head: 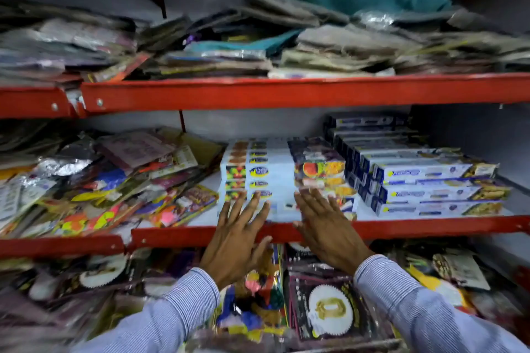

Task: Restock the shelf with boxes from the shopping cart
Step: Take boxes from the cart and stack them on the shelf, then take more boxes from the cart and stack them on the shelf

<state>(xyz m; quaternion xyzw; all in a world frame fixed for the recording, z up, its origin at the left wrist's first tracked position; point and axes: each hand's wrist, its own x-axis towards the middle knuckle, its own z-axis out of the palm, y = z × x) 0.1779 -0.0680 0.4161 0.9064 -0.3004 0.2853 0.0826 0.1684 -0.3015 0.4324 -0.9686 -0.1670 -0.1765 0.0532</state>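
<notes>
Stockroom racking, red steel shelf (401, 229) at mid height, cluttered tiers above and below. Nearest: left hand (235, 241) and right hand (327, 231), both grips flat and splayed, holding nothing, palms against the front of the white printed carton stack (258, 172) at the shelf's front edge, likely squaring it in. Beside it to the right, blue-and-white long boxes (424, 178) stepped back toward the rear. Cart not visible.
</notes>
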